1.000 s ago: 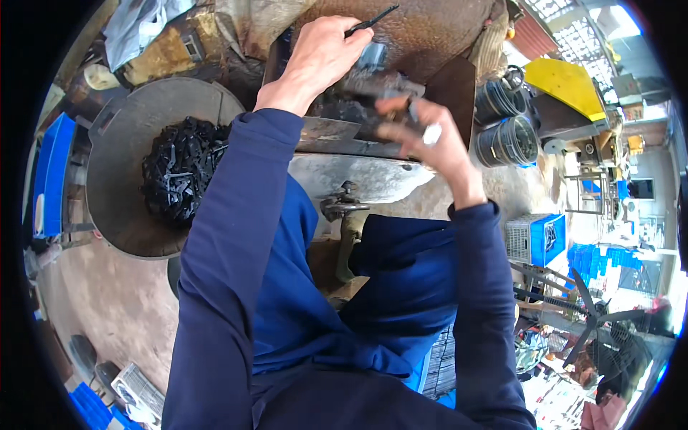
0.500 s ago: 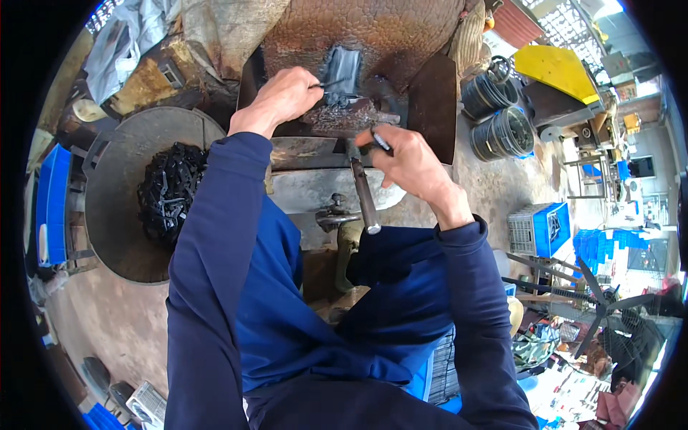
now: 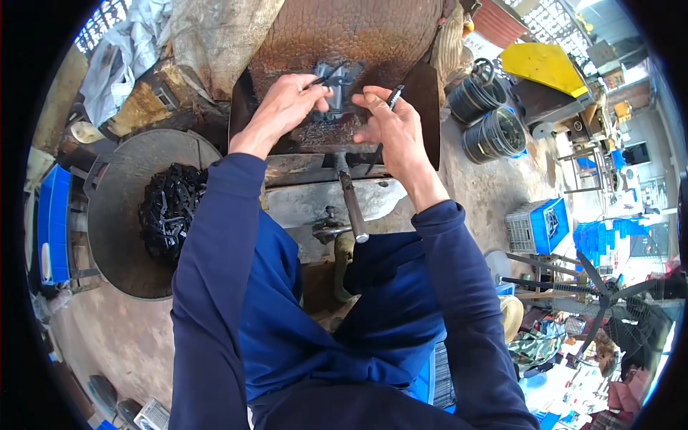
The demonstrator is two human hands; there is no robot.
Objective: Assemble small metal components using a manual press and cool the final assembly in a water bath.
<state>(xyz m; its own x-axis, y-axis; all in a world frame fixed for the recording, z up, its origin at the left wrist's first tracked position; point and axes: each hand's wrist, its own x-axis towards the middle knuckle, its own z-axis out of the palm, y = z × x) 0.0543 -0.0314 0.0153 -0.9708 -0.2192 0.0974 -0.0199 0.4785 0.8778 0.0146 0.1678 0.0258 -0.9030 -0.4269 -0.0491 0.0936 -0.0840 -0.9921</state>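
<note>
Two of our hands work close together: our left hand (image 3: pixel 283 111) has its fingers pinched on a thin dark strip (image 3: pixel 330 76), and our right hand (image 3: pixel 399 136) grips a slim black tool (image 3: pixel 395 95), thumb and forefinger parted. We see a grey piece (image 3: pixel 334 91) between both sets of fingers. Below the right fingers juts a metal bar (image 3: pixel 351 202); well left of the left fingers stands a tub (image 3: pixel 118 240) holding black parts (image 3: pixel 172 211).
</note>
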